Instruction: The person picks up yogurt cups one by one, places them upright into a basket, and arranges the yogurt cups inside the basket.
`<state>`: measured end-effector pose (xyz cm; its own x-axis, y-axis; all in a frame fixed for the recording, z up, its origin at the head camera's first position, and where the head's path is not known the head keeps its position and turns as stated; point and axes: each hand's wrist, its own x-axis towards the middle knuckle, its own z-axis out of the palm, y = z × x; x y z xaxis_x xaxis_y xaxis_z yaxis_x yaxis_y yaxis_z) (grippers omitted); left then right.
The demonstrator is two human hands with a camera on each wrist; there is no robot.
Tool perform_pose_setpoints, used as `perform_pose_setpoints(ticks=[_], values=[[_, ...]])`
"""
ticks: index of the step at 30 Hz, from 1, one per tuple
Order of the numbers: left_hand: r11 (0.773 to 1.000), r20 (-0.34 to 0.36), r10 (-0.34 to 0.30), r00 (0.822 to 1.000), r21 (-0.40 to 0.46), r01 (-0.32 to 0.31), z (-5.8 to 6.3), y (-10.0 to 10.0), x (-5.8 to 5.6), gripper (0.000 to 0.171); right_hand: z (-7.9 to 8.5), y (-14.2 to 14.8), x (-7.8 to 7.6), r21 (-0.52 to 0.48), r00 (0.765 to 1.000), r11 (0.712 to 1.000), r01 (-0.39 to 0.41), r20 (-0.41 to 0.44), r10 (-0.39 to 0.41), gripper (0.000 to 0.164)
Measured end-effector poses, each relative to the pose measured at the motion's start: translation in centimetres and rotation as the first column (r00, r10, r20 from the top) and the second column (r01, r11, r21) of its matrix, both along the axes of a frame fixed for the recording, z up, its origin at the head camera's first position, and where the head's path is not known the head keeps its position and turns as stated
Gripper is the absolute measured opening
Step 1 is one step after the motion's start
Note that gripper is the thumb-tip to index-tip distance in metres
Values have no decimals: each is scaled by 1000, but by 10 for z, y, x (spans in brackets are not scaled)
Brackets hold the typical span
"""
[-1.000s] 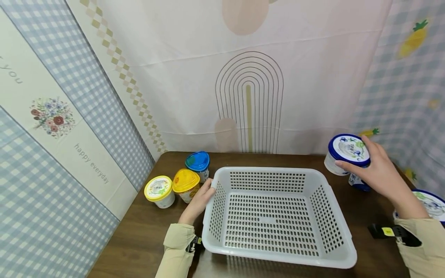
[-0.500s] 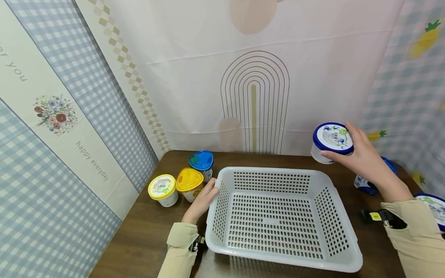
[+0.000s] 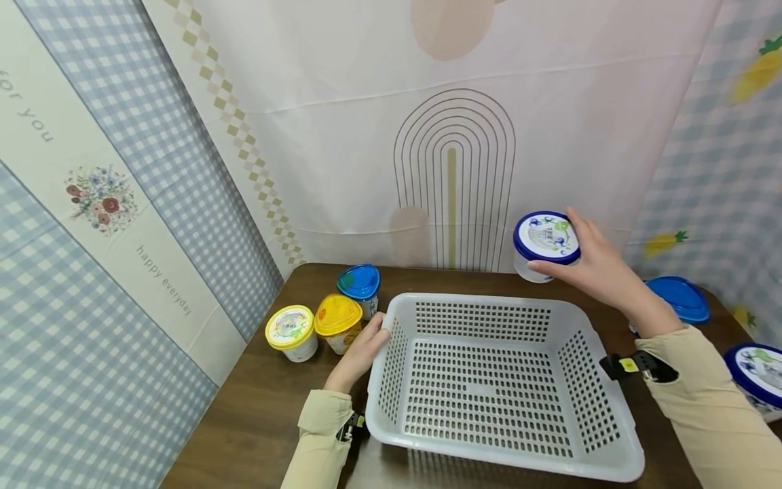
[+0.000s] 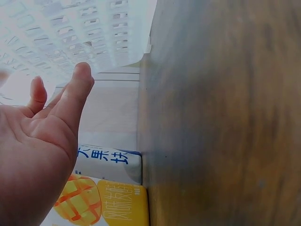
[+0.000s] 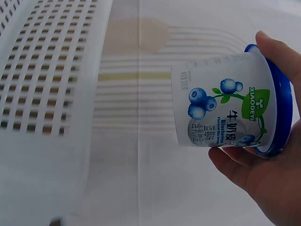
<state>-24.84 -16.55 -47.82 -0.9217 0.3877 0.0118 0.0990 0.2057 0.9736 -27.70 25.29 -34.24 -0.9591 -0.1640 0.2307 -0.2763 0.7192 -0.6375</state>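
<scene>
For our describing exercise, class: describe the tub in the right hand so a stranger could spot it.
Find the big pale perforated basket on the brown table. Near its far rim, the right hand holds a white tub with a round blue-edged blueberry lid. Unlike the lookalike tub at far right, it is held.

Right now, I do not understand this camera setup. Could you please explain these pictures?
There is no machine here: a person works with bare hands. The wide picture comes from a head camera; the closer two, from wrist cameras. The right hand holds a round blueberry tub. The left hand touches the left side of a white basket on a brown table. To its left stand a round yellow-lidded tub, a triangular yellow-lidded tub and a blue-lidded tub; to its right, two more blue-lidded tubs.
</scene>
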Motion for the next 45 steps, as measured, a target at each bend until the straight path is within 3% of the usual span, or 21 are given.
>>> perform_pose_setpoints(ticks=[6, 9, 14, 21, 25, 33, 45], values=[[1000, -5, -21, 1000, -7, 21, 25, 4, 14, 23, 5, -24, -7, -12, 999, 999, -51, 8, 51, 121], [1000, -7, -20, 1000, -9, 20, 30, 5, 18, 23, 7, -36, -9, -19, 997, 997, -80, 14, 81, 121], [1000, -4, -22, 1000, -18, 22, 29, 5, 16, 25, 8, -53, -13, -28, 992, 992, -124, 14, 124, 122], [1000, -21, 11, 1000, -6, -11, -5, 3, 2, 27, 2, -71, -14, -23, 984, 984, -175, 10, 175, 122], [1000, 4, -4, 1000, -4, 4, 1, 4, 4, 27, -3, -75, -14, -19, 982, 982, -189, 19, 189, 121], [1000, -4, -24, 1000, -7, 24, 29, 9, 19, 23, -10, -85, -12, -41, 973, 973, -228, 27, 229, 117], [999, 4, -27, 1000, -19, 27, 27, 8, 18, 28, -24, -108, -9, -26, 950, 953, -303, 69, 304, 120]])
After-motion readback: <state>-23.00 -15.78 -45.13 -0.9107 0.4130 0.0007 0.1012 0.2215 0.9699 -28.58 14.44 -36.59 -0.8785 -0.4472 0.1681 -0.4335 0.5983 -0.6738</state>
